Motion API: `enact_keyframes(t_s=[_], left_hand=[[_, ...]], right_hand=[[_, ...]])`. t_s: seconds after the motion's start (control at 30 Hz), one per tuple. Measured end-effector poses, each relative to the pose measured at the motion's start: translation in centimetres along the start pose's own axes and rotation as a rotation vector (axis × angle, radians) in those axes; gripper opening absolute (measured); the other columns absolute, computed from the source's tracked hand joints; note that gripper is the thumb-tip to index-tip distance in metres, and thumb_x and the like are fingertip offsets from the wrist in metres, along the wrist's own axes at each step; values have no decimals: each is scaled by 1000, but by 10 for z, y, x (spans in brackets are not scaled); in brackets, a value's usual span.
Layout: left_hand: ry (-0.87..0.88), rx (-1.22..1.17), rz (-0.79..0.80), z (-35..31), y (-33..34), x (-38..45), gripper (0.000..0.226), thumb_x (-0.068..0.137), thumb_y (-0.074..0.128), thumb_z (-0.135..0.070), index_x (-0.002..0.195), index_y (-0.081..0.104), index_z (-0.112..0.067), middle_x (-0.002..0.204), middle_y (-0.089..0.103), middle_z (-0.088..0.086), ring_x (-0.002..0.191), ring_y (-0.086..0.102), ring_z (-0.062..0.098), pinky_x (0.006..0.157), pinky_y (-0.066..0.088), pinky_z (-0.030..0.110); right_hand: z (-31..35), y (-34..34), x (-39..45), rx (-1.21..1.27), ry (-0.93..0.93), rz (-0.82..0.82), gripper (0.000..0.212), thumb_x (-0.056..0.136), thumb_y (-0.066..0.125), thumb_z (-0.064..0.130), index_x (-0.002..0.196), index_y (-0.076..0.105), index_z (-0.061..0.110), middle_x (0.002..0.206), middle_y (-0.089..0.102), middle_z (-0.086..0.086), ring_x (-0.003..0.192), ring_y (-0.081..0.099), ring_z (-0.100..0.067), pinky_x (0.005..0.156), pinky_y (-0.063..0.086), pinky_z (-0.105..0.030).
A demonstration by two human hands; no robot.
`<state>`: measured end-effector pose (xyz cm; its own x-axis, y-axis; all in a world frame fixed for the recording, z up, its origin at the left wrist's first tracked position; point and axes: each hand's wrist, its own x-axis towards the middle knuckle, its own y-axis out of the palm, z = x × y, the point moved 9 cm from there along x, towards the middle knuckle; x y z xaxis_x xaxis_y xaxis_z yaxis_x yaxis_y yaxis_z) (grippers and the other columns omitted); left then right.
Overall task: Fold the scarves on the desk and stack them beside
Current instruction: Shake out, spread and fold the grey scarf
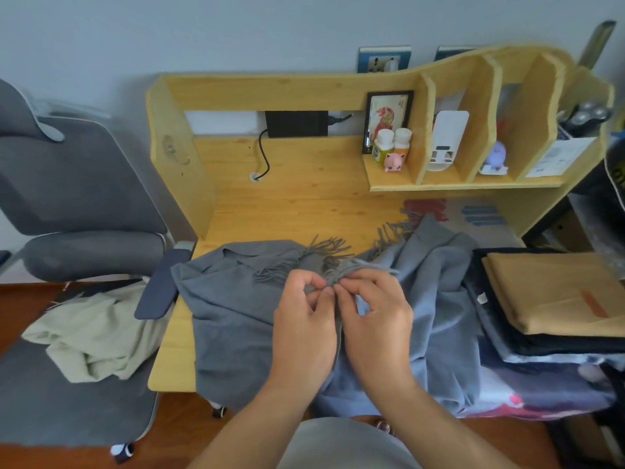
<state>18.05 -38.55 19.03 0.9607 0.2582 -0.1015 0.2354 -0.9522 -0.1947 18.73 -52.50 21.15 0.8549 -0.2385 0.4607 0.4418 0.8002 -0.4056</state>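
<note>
While both hands pinch its fringed edge, one grey scarf sprawls across the near surface.
Left hand and right hand meet, fingers holding fringe; three folded scarves are stacked right.

light: soft, even daylight | shadows: faint | edges: wide-angle bending, smeared right side | centre: sharp

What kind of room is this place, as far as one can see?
Probably a home study or bedroom corner: a light wooden desk with shelf compartments holding a small pink toy figure and a framed picture, and a grey padded office chair beside it.
</note>
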Motion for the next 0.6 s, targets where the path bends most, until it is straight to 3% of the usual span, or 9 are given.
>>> enact_keyframes(t_s=[0.17,0.3,0.37,0.47,0.53,0.6], left_hand=[[-27,33,36,-3,-3,-4,23,100,48,-11,92,51,-32,63,61,10,53,48,14,52,38,37],[11,105,95,-16,-6,-7,31,97,43,0,99,46,-30,61,63,-6,54,52,6,52,38,22],[0,105,117,-19,-7,-6,37,97,41,2,105,46,-33,73,72,-10,63,61,9,60,46,29],[-13,106,152,-23,-6,-7,50,98,40,3,126,43,-39,96,78,-9,88,72,17,86,55,46],[-7,120,191,-30,-4,-9,58,99,39,2,141,35,-37,98,78,-9,95,71,13,94,54,43],[-3,169,241,-39,2,-10,66,98,40,0,149,26,-37,94,78,-8,92,70,7,90,54,34]], right_hand=[[6,6,-5,-7,-86,26,10,87,70,15,91,79,11,100,66,6,91,67,-10,80,53,-19],[15,13,-13,-42,-201,91,18,88,70,7,105,76,6,108,65,-1,98,66,-14,86,53,-23],[16,14,-14,-39,-213,92,24,87,69,3,110,75,6,109,63,-2,99,65,-17,85,54,-29],[16,15,-16,-33,-208,87,30,86,68,1,115,72,6,113,59,-3,101,63,-22,87,55,-34],[17,15,-16,-32,-226,98,32,85,69,0,117,69,6,115,55,-3,102,62,-24,87,54,-36],[20,15,-15,-61,-266,109,38,81,73,-5,116,62,6,116,51,-2,99,61,-26,85,53,-35]])
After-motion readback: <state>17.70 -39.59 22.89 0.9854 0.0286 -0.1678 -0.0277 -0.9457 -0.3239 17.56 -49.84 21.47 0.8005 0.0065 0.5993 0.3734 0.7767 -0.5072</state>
